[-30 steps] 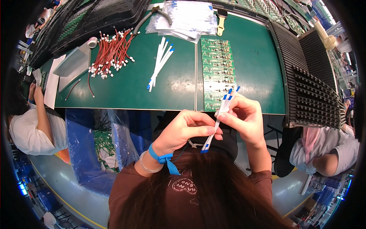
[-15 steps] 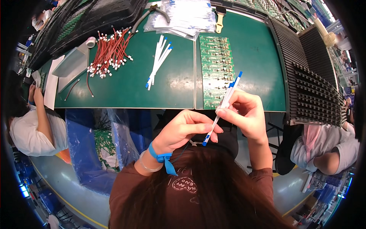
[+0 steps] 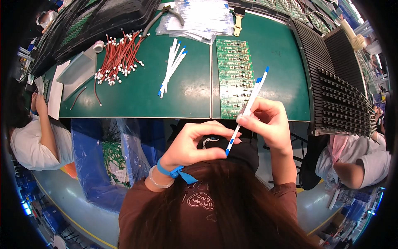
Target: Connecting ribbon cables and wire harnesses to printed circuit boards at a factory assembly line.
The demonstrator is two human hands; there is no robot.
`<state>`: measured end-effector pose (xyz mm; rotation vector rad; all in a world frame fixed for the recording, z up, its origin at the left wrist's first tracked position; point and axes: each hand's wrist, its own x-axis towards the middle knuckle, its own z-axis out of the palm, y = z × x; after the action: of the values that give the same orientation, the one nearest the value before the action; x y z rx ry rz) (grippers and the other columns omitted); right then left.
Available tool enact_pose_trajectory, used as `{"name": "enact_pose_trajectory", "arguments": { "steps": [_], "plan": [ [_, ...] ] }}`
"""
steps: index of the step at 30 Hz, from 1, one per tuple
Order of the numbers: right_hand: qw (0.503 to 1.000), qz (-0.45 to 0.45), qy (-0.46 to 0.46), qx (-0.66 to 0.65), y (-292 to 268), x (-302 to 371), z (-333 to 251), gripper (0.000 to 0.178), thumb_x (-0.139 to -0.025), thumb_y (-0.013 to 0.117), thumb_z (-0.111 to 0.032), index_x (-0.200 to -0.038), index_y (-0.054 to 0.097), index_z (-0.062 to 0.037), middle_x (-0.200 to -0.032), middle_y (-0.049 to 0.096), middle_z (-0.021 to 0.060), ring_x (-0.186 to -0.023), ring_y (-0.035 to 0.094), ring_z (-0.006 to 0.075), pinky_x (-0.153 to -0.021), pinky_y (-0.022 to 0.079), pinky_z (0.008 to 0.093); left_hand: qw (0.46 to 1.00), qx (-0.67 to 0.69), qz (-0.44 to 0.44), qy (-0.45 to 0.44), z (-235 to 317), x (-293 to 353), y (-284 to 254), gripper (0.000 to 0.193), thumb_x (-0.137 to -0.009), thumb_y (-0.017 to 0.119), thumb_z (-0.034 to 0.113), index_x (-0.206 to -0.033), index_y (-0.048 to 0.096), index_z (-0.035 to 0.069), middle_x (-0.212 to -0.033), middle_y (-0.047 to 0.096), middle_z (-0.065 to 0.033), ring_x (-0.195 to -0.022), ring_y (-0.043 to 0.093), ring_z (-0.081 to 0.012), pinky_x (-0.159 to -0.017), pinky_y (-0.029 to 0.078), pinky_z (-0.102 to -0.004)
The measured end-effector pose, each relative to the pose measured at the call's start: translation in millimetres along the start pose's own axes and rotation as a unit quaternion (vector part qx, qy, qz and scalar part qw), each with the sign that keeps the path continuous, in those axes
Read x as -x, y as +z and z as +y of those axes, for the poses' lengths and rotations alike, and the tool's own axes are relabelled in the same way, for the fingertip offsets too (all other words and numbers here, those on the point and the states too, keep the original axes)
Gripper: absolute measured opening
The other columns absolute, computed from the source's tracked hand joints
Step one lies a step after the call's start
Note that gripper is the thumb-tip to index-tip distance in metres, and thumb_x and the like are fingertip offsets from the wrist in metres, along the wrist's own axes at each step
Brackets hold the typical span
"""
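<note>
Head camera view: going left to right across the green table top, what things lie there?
Grey tray → bundle of red wires → loose white flat cables with blue tips → green circuit boards → black ribbed panels.

Hidden by the right hand (image 3: 267, 124): the middle of the white strips (image 3: 247, 108). Cut off above the green board (image 3: 234, 74): the paper pile (image 3: 203, 16). Too small to tell: parts on that board.

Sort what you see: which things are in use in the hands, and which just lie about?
In use: flat cables, right hand, left hand.

Lying about: red wires, spare flat cables, circuit boards, black trays, bagged cables.
</note>
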<state>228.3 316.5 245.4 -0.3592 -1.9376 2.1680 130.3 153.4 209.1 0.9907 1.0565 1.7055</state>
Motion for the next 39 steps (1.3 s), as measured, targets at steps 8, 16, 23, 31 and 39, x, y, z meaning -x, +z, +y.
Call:
{"name": "enact_pose_trajectory", "arguments": {
  "steps": [8,16,23,31,39],
  "plan": [
    [0.999,-0.017,0.007,-0.036,-4.2,-1.8,2.4,0.013,-0.075,0.066,-0.005,-0.069,0.055,-0.0018,-0.064,0.050,-0.0064,-0.057,0.038,-0.0012,-0.050,0.028,0.0162,0.974,-0.214,-0.023,0.077,8.7,-0.8,0.9,0.039,-0.062,0.074,0.009,-0.098,0.062,0.001,-0.090,0.064,-0.0084,-0.086,0.058,-0.0206,-0.079,0.045,-0.0312],
    [0.999,-0.024,0.014,-0.036,-3.1,-1.0,0.3,0.013,-0.075,0.066,-0.005,-0.068,0.054,-0.0022,-0.064,0.049,-0.0067,-0.058,0.038,-0.0008,-0.050,0.028,0.0169,0.951,-0.291,0.008,0.108,4.9,1.4,3.4,0.027,-0.064,0.072,0.008,-0.090,0.066,0.006,-0.084,0.064,-0.0038,-0.080,0.059,-0.0184,-0.072,0.047,-0.0289],
    [0.999,-0.026,0.017,-0.036,-2.9,-1.4,-1.8,0.014,-0.075,0.066,-0.005,-0.068,0.054,-0.0025,-0.064,0.048,-0.0068,-0.057,0.037,-0.0008,-0.050,0.027,0.0171,0.938,-0.317,0.014,0.138,4.9,0.4,4.1,0.024,-0.062,0.073,0.007,-0.085,0.067,0.007,-0.080,0.063,-0.0034,-0.077,0.058,-0.0186,-0.068,0.047,-0.0283],
    [0.999,-0.034,0.027,-0.020,-3.8,-0.3,-2.5,0.010,-0.075,0.066,-0.005,-0.072,0.057,-0.0016,-0.061,0.046,-0.0081,-0.055,0.035,-0.0013,-0.048,0.026,0.0165,0.935,-0.326,0.030,0.140,4.9,0.6,3.0,0.025,-0.059,0.072,0.003,-0.083,0.067,0.002,-0.074,0.064,-0.0058,-0.073,0.059,-0.0192,-0.068,0.046,-0.0288],
    [1.000,-0.023,0.017,0.009,-4.4,2.7,-6.1,0.010,-0.074,0.067,-0.006,-0.072,0.059,-0.0011,-0.061,0.046,-0.0090,-0.054,0.035,-0.0023,-0.048,0.025,0.0156,0.956,-0.281,-0.003,0.084,10.2,0.9,1.8,0.027,-0.067,0.068,0.006,-0.092,0.064,-0.002,-0.086,0.065,-0.0099,-0.081,0.060,-0.0206,-0.075,0.045,-0.0304]
  ]
}}
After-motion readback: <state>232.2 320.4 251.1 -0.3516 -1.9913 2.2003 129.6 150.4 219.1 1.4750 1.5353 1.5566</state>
